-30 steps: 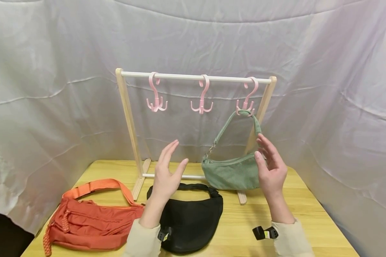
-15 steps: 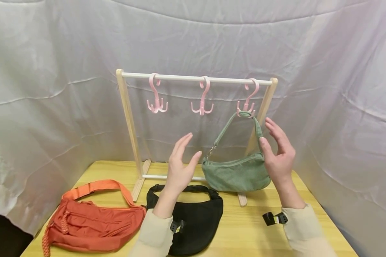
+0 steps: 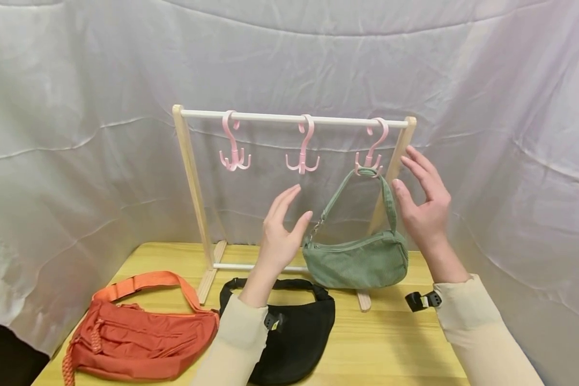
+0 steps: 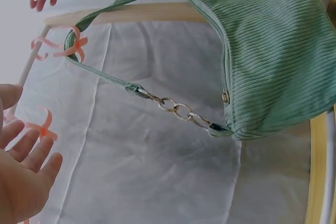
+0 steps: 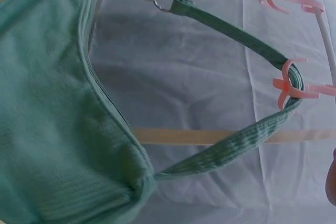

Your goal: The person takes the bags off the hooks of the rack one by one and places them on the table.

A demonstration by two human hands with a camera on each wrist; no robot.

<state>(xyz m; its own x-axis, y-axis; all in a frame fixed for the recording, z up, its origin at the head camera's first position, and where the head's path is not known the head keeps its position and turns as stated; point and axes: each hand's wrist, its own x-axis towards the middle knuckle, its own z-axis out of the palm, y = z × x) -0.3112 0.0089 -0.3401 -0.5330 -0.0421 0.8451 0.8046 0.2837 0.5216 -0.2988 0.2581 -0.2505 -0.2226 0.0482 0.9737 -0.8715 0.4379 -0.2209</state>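
Observation:
A green corduroy shoulder bag [image 3: 356, 261] hangs by its strap from the right-hand pink hook [image 3: 369, 155]. In the left wrist view, metal rings [image 4: 176, 109] join one end of the strap to the bag. My left hand [image 3: 281, 236], fingers extended and thumb apart, is raised left of the bag and below the middle pink hook [image 3: 302, 155]. To the bag's right, my right hand [image 3: 425, 206] is up beside the strap with spread fingers, holding nothing. Only a bit of that hand shows at the edge of the right wrist view.
The wooden rack [image 3: 193, 193] carries a white top bar [image 3: 270, 116], where a left pink hook [image 3: 235, 153] also hangs. On the table [image 3: 386, 348] lie a red-orange bag [image 3: 145, 343] and a black bag [image 3: 299, 338]. A grey curtain [image 3: 289, 59] encloses the back and sides.
Both hands have moved up and to the right. The right hand has gone from in front of the green bag to beside its strap, uncovering the bag's right end.

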